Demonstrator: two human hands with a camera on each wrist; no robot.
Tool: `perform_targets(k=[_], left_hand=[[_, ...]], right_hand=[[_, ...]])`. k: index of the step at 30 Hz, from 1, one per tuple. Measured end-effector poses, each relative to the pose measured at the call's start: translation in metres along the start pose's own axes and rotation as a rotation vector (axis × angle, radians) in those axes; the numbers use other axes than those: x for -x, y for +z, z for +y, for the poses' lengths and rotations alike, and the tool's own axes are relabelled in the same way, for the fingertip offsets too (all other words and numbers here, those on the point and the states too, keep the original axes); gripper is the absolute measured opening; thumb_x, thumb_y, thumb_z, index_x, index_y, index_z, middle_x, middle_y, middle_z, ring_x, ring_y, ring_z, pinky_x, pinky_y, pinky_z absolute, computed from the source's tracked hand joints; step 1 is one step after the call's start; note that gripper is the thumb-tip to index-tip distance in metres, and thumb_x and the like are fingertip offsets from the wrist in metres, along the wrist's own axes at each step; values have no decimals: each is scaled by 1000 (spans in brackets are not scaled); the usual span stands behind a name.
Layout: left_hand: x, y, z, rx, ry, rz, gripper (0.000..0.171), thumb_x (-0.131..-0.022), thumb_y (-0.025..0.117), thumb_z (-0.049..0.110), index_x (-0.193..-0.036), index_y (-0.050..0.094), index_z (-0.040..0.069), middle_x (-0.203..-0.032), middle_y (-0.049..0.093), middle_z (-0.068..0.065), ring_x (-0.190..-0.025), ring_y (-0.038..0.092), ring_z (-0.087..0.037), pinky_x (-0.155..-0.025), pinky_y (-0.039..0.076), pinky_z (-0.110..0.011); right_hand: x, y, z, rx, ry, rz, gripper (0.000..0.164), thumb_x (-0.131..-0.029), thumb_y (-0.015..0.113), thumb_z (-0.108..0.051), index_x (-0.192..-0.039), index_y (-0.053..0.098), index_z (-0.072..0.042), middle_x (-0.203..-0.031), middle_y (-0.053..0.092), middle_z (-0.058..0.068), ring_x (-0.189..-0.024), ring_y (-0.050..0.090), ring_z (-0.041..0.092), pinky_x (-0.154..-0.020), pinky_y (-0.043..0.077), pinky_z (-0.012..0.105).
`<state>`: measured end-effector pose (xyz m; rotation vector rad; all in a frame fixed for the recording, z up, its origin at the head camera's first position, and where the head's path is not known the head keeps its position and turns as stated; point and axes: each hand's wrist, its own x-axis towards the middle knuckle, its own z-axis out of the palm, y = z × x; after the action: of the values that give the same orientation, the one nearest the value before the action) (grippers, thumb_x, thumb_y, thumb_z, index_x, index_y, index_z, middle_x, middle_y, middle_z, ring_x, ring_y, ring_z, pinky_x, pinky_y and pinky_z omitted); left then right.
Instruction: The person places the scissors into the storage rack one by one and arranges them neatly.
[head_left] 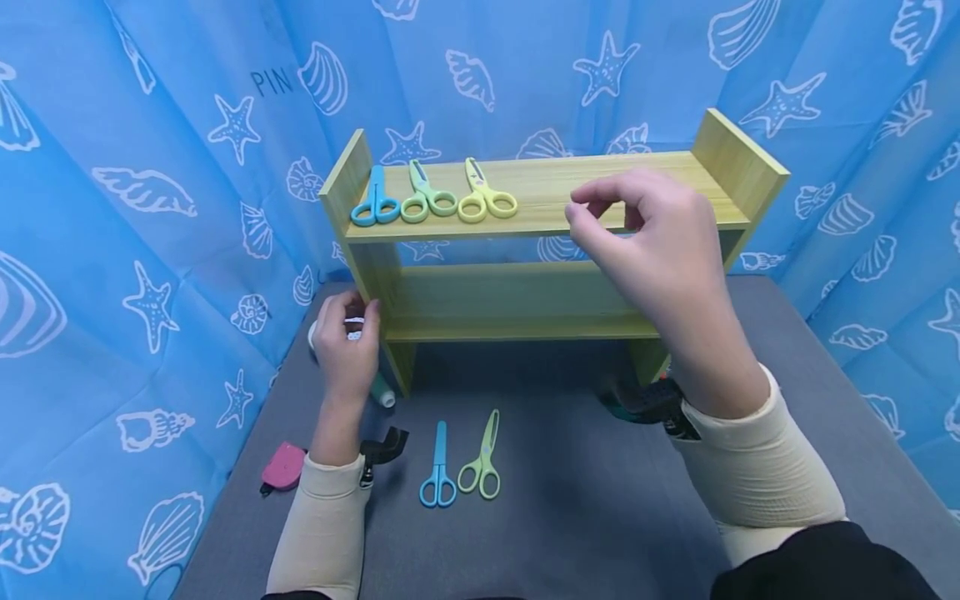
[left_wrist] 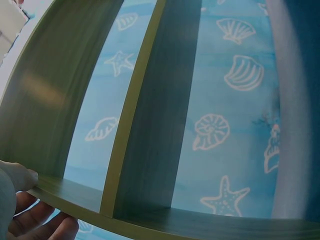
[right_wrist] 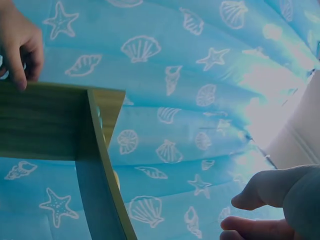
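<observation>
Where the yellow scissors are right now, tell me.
In the head view, the yellow scissors lie on the left half of the wooden shelf's top board, rightmost of three pairs, just right of the light green pair.

Booth: shell-print curtains (head_left: 191,250), grey table (head_left: 577,533).

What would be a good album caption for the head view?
Three scissors atop a wooden shelf gripped by the left hand, right hand raised, two more scissors on the grey table below.
</observation>
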<state>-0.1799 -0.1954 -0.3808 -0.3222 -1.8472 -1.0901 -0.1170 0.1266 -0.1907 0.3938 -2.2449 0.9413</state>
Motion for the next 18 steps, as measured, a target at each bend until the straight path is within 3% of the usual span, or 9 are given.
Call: perform_targets(k=[12,18], left_hand=[[-1,1,1,4,-18,9,17,-97,71,9,-103,67,-5,-96,66,-17,-85,67,-27,-73,52,-18],[-1,0,1,-6,-15,0,17,-97,71,9,-103,67,-6,-96,65,-18,-84,67,-27,-71,52,-18]], right_hand=[[54,-15,12,-65,-30,67,14,-91,76,-11,-103,80,-7,-86,65,0,-65,39,14,-59,30,26],[75,-18,19,-87,23,69,15,-89,77,-7,-104,80,-7,-87,64,-3,-68,41,14,-60,32,24]])
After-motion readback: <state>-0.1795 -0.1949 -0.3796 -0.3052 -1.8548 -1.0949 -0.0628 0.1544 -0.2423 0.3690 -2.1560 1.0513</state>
